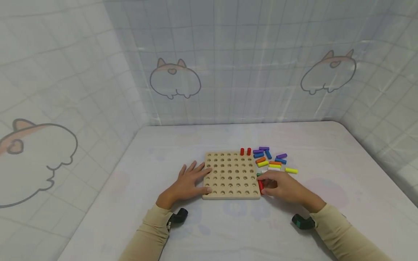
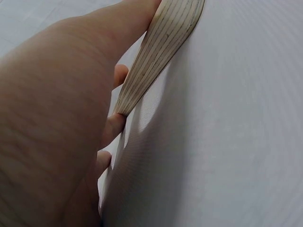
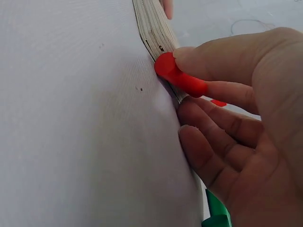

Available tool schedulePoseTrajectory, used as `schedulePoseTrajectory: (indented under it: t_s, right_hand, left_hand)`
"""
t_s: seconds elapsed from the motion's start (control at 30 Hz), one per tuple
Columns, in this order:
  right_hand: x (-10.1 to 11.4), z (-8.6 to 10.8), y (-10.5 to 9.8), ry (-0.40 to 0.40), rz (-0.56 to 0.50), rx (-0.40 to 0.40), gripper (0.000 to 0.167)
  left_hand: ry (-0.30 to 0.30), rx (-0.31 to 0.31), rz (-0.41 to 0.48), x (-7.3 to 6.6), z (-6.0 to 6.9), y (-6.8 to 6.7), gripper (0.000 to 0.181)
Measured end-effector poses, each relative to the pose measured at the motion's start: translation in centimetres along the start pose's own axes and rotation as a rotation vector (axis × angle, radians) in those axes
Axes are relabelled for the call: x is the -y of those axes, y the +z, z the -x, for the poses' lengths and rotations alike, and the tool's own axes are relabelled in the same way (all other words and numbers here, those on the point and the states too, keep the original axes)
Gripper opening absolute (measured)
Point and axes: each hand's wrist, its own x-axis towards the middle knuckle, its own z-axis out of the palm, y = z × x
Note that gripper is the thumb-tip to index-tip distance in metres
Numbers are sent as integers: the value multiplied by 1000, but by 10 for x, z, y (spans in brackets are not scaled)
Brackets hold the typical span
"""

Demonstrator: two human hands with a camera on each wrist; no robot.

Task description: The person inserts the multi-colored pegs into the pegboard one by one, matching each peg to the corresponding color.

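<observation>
A wooden pegboard [image 1: 231, 198] with rows of round holes lies flat on the table. Two red pegs [image 1: 242, 152] stand upright in its back row, towards the right. My left hand [image 1: 186, 184] rests at the board's left side with fingers spread, its thumb and a finger lying over the edge; in the left wrist view, other fingers touch the table beside the layered wooden side [image 2: 163, 40]. Beside the board's right edge, my right hand [image 1: 285, 185] pinches another red peg [image 3: 183, 79] between thumb and finger, its remaining fingers loosely bent near the table.
Loose pegs lie right of the board: purple [image 1: 281, 156], blue [image 1: 268, 154], orange [image 1: 260, 160], yellow [image 1: 291, 170] and white. Green pegs [image 3: 218, 208] are partly hidden by my right hand. A curtain [image 1: 248, 83] with animal drawings stands behind the white table [image 1: 183, 137].
</observation>
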Motion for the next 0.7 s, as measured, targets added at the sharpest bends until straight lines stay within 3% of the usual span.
schedulePoseTrajectory:
  t_s: [0.37,0.7]
  right_hand:
    - [2,1,0,5,-2,10,36]
    - [5,1,2,80,-104,11,28]
  left_hand:
    - [4,-11,5,-3,1,0,84]
    - [14,-16,9,-4,2,-2,82]
